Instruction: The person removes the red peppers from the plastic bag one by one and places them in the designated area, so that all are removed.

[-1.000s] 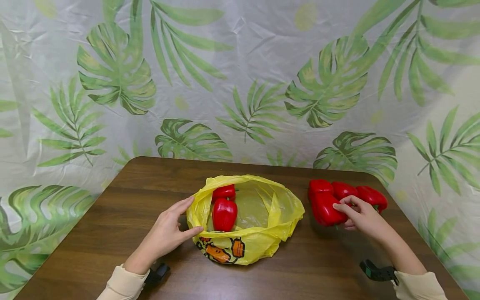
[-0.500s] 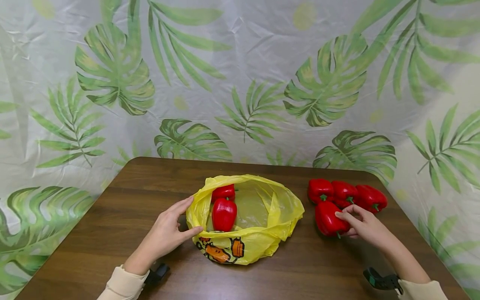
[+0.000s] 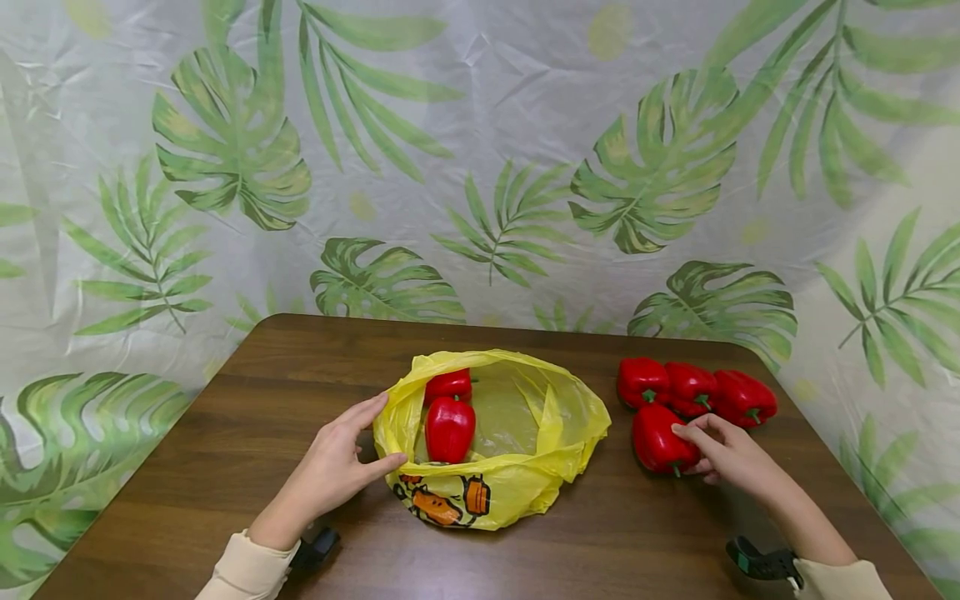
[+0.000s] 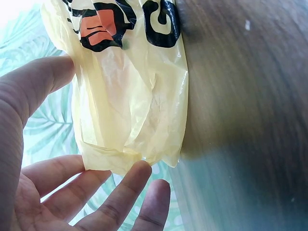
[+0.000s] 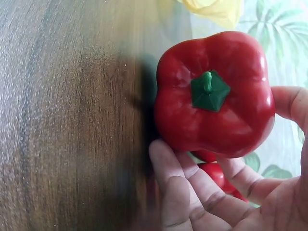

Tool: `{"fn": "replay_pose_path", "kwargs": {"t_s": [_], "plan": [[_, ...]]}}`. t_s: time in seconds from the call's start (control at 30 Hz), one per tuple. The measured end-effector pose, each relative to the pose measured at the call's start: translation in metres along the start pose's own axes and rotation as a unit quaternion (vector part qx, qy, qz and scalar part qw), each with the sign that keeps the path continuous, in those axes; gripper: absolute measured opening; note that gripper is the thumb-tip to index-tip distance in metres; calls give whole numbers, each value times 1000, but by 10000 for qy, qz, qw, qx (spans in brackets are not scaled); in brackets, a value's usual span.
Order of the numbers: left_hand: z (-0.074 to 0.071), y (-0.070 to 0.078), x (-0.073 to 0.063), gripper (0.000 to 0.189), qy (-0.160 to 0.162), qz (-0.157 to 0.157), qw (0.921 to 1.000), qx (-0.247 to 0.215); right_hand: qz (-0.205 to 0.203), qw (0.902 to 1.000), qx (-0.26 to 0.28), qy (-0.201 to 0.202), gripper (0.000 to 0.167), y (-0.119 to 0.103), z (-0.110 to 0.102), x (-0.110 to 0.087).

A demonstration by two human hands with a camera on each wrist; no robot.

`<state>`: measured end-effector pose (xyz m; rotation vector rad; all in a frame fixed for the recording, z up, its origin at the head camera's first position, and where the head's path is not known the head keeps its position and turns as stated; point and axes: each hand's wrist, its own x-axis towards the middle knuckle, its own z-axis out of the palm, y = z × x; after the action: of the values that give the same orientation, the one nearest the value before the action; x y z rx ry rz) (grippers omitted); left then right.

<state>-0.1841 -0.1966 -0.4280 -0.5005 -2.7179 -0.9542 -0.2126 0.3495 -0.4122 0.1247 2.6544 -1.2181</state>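
A yellow plastic bag (image 3: 525, 483) with printed orange and black figures lies with its mouth wide at the table's middle. Inside it, at the left, are two red bell peppers (image 3: 450, 429) with green stems. My left hand (image 3: 330, 454) touches the bag's left side, its thumb at the front rim and its fingers spread straight along the side. To the right of the bag, my right hand (image 3: 738, 458) grips another red bell pepper (image 5: 216, 91) close over the table, thumb on one side and fingers on the other. Its green stem faces the right wrist camera.
Behind the held pepper, a row of three red bell peppers (image 3: 692, 388) stands near the table's back right. The dark wooden table (image 3: 315, 350) ends at a leaf-printed curtain (image 3: 495, 125). A dark band sits on each wrist.
My right hand has drawn its bell pepper toward me from against the row and tipped its stem end forward toward me. The left hand and the bag have stayed in place.
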Motion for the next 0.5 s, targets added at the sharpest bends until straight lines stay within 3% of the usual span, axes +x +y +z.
{"fn": "replay_pose_path", "kwargs": {"t_s": [0.5], "plan": [[0, 0, 0, 86, 24, 28, 10000, -4, 105, 9999, -69, -25, 53, -2, 0, 0]]}}
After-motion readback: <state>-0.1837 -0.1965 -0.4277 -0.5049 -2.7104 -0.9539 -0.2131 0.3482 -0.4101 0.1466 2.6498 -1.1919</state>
